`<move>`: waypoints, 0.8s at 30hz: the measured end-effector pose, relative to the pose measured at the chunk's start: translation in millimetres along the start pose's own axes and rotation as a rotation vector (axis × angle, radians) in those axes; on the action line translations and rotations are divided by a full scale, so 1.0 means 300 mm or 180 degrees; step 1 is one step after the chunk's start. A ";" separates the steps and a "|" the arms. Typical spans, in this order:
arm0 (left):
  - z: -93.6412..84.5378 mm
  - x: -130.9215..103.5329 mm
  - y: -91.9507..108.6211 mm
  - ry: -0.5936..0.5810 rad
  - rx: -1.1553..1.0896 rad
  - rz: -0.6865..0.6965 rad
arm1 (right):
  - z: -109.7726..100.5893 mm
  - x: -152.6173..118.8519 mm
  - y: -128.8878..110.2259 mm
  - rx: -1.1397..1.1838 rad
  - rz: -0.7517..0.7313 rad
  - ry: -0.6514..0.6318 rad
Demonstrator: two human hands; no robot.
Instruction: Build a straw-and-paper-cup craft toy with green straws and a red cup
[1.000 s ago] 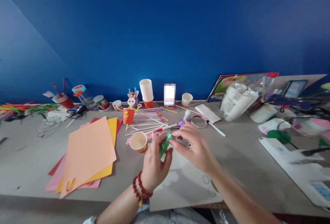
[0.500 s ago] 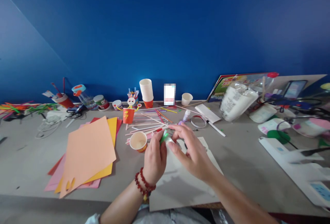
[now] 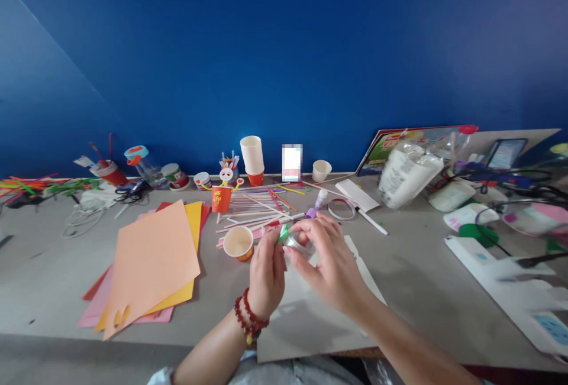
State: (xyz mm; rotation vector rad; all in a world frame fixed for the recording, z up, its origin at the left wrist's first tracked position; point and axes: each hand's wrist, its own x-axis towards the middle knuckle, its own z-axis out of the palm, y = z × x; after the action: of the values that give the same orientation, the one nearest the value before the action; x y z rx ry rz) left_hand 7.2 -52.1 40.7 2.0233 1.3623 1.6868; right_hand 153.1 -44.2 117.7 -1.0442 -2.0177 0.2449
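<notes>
Grey table (image 3: 421,278), left hand (image 3: 266,272), right hand (image 3: 331,264) pinching green piece (image 3: 283,234), paper cup (image 3: 238,243) beside.

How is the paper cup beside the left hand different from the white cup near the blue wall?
The paper cup has an orange outside and stands by the left hand; the white cup is plain white and stands far back near the wall. The paper cup looks bigger, being closer. Both stand upright and open.
</notes>
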 end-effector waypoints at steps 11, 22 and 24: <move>0.025 -0.028 0.012 -0.0032 -0.1471 -0.1019 | 0.012 0.003 0.019 -0.0451 -0.0096 0.0238; 0.019 0.010 0.053 -0.0039 -0.1835 -0.1531 | 0.002 0.007 0.015 -0.0247 -0.0075 0.0145; 0.020 0.012 0.055 -0.0113 -0.1900 -0.1478 | 0.009 0.008 0.011 -0.0263 -0.0102 0.0237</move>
State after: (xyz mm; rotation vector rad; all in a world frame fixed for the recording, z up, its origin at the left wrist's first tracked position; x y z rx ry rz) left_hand 20.7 -56.5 51.7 1.2856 1.0361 1.5771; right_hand 152.4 -40.0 115.7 -1.0556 -1.9898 0.1050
